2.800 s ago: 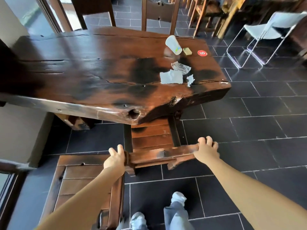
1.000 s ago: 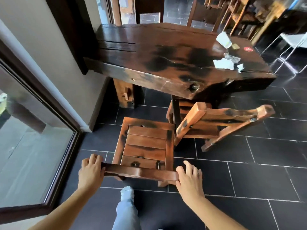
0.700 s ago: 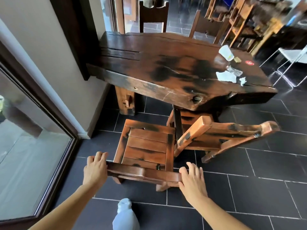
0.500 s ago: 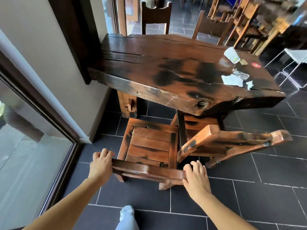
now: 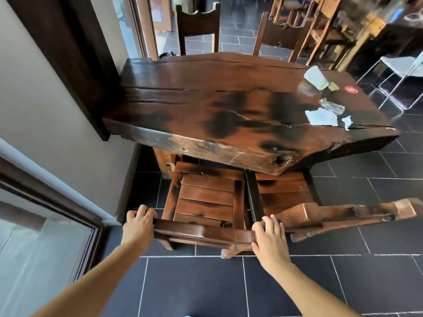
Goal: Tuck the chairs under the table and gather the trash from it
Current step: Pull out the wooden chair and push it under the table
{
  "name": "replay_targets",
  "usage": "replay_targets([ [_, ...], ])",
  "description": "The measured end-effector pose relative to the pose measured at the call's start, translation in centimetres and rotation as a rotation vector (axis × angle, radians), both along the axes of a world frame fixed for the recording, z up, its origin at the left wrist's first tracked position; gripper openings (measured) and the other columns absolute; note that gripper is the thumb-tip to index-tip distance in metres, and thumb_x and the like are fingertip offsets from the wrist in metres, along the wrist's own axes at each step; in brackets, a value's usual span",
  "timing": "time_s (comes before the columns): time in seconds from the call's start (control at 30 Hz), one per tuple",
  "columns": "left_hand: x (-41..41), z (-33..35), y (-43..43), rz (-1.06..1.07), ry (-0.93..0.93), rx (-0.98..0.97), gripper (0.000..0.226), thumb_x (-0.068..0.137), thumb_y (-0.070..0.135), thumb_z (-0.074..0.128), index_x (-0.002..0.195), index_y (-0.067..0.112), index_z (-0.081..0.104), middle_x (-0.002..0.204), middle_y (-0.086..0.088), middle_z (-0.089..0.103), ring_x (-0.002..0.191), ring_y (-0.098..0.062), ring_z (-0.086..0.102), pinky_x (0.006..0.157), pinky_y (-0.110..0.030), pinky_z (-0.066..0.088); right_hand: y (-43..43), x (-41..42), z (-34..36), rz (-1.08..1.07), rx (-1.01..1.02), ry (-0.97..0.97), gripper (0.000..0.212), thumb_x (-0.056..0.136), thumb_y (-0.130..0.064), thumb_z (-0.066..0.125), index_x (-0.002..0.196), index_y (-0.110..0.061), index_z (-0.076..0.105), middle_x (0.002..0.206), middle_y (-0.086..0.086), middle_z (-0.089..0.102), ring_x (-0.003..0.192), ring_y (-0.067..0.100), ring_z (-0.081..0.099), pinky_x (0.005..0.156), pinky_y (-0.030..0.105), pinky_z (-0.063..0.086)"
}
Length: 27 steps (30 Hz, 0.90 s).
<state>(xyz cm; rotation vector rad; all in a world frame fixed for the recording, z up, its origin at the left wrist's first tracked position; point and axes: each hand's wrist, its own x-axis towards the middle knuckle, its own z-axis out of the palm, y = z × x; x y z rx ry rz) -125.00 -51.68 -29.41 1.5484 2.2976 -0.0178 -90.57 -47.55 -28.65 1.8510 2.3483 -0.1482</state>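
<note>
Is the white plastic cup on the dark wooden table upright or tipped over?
Tipped. The white plastic cup lies on its side on the dark wooden table, beside a small yellowish block.

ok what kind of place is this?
Probably a cafe or restaurant dining room: a red numbered sticker on the slab table, more wooden chairs and tables behind, cup and torn paper left behind.

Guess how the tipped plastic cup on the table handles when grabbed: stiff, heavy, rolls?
The plastic cup looks thin and translucent, so probably light and easily crushed in a firm grip. It lies on its side on the table, so a nudge may roll it in an arc. No liquid shows inside, so spilling seems unlikely.
</note>
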Motion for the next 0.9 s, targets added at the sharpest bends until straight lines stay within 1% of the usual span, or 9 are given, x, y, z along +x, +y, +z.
replay_targets([
  [0.1,-0.9,-0.4,1.8,-0.016,0.010,0.010,0.034,0.087,0.009,0.055,0.117,0.023,0.051,0.121,0.001,0.043,0.109,-0.029,0.038,0.087,-0.042,0.049,1.9,-0.8,-0.1,-0.015,-0.005,-0.010,0.055,0.039,-0.023,0.096,0.083,-0.017,0.064,0.107,0.018,0.066,0.112,0.043,0.060,0.090,0.054,0.049],
  [0.27,-2.0,-0.9,2.7,-0.049,0.041,0.039,0.034,0.085,0.009,0.059,0.116,0.022,0.053,0.118,-0.001,0.045,0.105,-0.029,0.039,0.080,-0.041,0.051,2.6,-1.5,-0.4,0.008,-0.006,-0.015,0.057,0.035,-0.025,0.097,0.083,-0.017,0.066,0.102,0.016,0.068,0.105,0.039,0.065,0.087,0.052,0.051],
  [0.4,-2.2,-0.7,2.7,-0.100,0.057,0.023,0.033,0.087,0.011,0.057,0.117,0.022,0.052,0.117,0.000,0.044,0.102,-0.028,0.039,0.085,-0.041,0.050,2.7,-1.3,-0.5,-0.010,-0.021,-0.008,0.055,0.039,-0.026,0.096,0.083,-0.018,0.064,0.102,0.014,0.067,0.106,0.037,0.064,0.088,0.053,0.050],
  [0.47,-1.9,-0.3,2.6,-0.094,0.033,0.011,0.032,0.089,0.011,0.053,0.119,0.021,0.050,0.120,-0.001,0.041,0.105,-0.029,0.038,0.089,-0.042,0.049,2.7,-1.5,-0.3,-0.031,-0.048,0.004,0.049,0.053,-0.026,0.092,0.092,-0.017,0.064,0.112,0.015,0.064,0.116,0.038,0.057,0.097,0.054,0.046],
  [0.57,-1.2,1.0,2.8,-0.064,0.011,-0.065,0.035,0.089,0.010,0.052,0.122,0.021,0.046,0.124,-0.005,0.038,0.111,-0.032,0.036,0.095,-0.044,0.046,2.5,-1.5,0.5,0.000,-0.082,0.003,0.041,0.080,-0.024,0.073,0.117,-0.016,0.056,0.138,0.017,0.047,0.138,0.039,0.032,0.113,0.053,0.023],
  [0.67,-0.4,1.9,2.5,-0.063,0.017,-0.134,0.040,0.089,0.010,0.054,0.126,0.022,0.043,0.124,-0.006,0.034,0.113,-0.033,0.036,0.096,-0.043,0.045,2.7,-0.8,1.0,0.048,-0.113,-0.036,0.045,0.090,-0.028,0.061,0.130,-0.019,0.043,0.151,0.014,0.029,0.146,0.035,0.012,0.117,0.051,0.009],
  [0.73,0.5,2.2,2.1,-0.062,0.024,-0.153,0.042,0.089,0.011,0.055,0.127,0.023,0.041,0.126,-0.006,0.033,0.114,-0.032,0.036,0.093,-0.041,0.046,3.1,0.0,1.2,0.062,-0.140,-0.042,0.047,0.091,-0.029,0.060,0.132,-0.020,0.040,0.153,0.012,0.025,0.147,0.034,0.009,0.117,0.052,0.008],
  [0.8,1.8,2.0,1.5,-0.054,0.045,-0.167,0.045,0.088,0.011,0.056,0.128,0.024,0.040,0.126,-0.005,0.033,0.114,-0.031,0.036,0.093,-0.040,0.047,3.3,1.2,1.4,0.076,-0.160,-0.048,0.047,0.090,-0.030,0.061,0.132,-0.020,0.041,0.151,0.013,0.027,0.147,0.034,0.010,0.117,0.052,0.008],
  [0.9,3.8,1.6,0.4,-0.033,0.072,-0.176,0.044,0.087,0.016,0.056,0.127,0.024,0.041,0.123,-0.004,0.033,0.113,-0.032,0.037,0.093,-0.040,0.048,3.8,3.3,1.9,0.158,-0.154,-0.024,0.047,0.089,-0.030,0.060,0.131,-0.021,0.042,0.145,0.010,0.035,0.144,0.032,0.019,0.117,0.049,0.011],
])
